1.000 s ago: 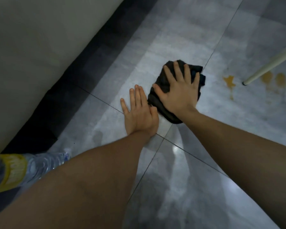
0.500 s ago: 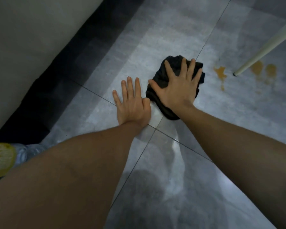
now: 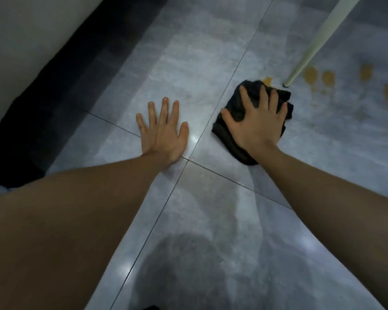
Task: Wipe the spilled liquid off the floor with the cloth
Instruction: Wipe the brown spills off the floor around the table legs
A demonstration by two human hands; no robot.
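The right hand (image 3: 257, 121) covers the middle of the cloth (image 3: 227, 133), so only its edges show. Beyond the cloth, one orange spot (image 3: 267, 80) is half hidden under its far edge. The white leg (image 3: 316, 39) beside that spot is cut by the top edge. Both forearms leave the picture at the bottom.

We've got a white leg (image 3: 318, 39) slanting in from 1 o'clock, its dark foot on the tiles. At 10 o'clock a pale wall (image 3: 20, 41) runs above a black skirting (image 3: 61, 90).
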